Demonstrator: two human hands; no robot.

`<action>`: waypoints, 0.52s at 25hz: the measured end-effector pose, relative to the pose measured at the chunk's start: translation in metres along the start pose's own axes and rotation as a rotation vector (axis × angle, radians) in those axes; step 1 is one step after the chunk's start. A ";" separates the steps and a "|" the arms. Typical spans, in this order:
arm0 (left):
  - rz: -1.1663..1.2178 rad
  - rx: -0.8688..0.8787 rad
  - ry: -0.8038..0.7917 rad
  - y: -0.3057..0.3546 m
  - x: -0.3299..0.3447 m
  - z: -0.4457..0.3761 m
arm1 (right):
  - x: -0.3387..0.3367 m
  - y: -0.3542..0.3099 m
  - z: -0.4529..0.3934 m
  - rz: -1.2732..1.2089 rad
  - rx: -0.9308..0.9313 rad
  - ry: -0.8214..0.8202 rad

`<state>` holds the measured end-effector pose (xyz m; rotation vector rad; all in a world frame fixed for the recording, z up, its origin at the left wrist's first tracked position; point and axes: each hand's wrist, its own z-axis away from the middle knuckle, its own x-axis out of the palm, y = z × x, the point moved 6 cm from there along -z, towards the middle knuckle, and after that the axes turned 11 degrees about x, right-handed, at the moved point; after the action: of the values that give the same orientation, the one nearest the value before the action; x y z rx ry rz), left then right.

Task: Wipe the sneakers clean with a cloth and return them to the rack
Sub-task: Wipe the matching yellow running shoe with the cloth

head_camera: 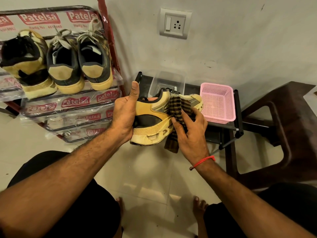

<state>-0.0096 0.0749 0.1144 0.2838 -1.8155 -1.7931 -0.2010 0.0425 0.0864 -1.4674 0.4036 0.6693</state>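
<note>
A yellow and black sneaker [154, 117] hangs in mid-air at the centre, lying on its side with the toe pointing right. My left hand [124, 111] grips its heel, thumb raised. My right hand [190, 129] presses a brown checked cloth [180, 107] against the shoe's side near the middle. The shoe rack [72, 107], wrapped in plastic printed "Patelsa", stands at the left. On its top shelf sit the matching yellow sneaker [25, 66] and a pair of grey sneakers [78, 62], heels facing me.
A low black stand [237, 117] against the wall carries a clear plastic tub [167, 79] and a pink mesh basket [217, 102]. A dark brown plastic chair [283, 127] stands at the right. My knees and bare feet show over the pale tiled floor [154, 177].
</note>
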 end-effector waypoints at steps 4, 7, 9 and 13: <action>0.002 -0.027 -0.011 0.000 0.000 0.000 | -0.019 -0.004 -0.008 -0.725 0.289 -0.134; 0.010 -0.024 -0.025 0.002 0.000 0.000 | -0.034 0.008 -0.026 -1.387 0.503 -0.340; 0.005 -0.026 -0.050 0.001 0.002 0.001 | -0.033 0.012 -0.027 -1.538 0.522 -0.454; -0.041 -0.015 -0.090 -0.003 0.003 0.000 | -0.025 0.000 -0.021 -1.586 0.516 -0.601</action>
<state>-0.0129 0.0728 0.1124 0.2398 -1.8689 -1.8745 -0.2170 0.0177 0.1010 -0.6507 -0.9527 -0.3157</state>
